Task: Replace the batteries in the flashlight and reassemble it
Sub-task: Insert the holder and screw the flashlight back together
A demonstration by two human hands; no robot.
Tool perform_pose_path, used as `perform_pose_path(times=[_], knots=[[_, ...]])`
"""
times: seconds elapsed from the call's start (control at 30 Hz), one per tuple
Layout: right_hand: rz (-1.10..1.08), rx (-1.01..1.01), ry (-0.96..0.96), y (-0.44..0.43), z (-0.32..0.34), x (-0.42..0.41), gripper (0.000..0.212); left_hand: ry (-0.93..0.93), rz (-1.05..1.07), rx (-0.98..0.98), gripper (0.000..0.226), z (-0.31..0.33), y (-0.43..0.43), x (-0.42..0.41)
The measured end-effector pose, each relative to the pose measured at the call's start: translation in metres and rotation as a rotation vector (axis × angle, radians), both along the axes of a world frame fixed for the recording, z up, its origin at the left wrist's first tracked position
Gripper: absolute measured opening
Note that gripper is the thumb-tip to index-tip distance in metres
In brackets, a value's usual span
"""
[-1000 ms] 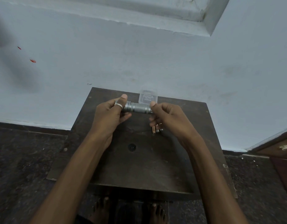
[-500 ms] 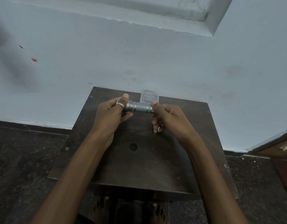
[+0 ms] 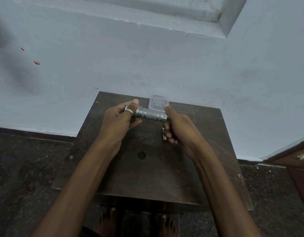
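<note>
Flashlight (image 3: 150,115) spans horizontally between both hands, gripped at each end.

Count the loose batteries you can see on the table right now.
1 for sure: a copper-coloured battery on the table, just under the right hand. That hand's fingers cover the spot, so more may lie hidden beneath.

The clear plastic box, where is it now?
In the head view the clear plastic box sits at the table's far edge by the wall, just behind the flashlight.
</note>
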State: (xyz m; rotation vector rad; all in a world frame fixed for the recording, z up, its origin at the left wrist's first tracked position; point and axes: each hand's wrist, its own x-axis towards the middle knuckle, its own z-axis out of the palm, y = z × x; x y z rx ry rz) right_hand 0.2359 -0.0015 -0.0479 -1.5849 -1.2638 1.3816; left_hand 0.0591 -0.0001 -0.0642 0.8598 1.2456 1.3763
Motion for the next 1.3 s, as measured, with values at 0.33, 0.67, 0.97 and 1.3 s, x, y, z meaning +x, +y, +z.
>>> perform_pose_path(times=[0.33, 0.67, 0.97, 1.3], knots=[[0.124, 0.261, -0.141, 0.000, -0.006, -0.002, 0.057, -0.035, 0.050, -0.033, 0.027, 0.001, 0.000, -0.002], [0.073, 0.092, -0.013, 0.000, -0.003, 0.000, 0.054, -0.044, 0.000, -0.016, 0.023, -0.002, 0.001, -0.004], [-0.224, 0.266, 0.185, -0.002, -0.008, -0.018, 0.032, -0.169, 0.009, -0.038, 0.021, -0.001, 0.001, 0.000], [-0.413, 0.314, 0.328, -0.002, -0.009, -0.034, 0.030, -0.219, -0.020, -0.037, 0.013, -0.003, 0.002, 0.003]])
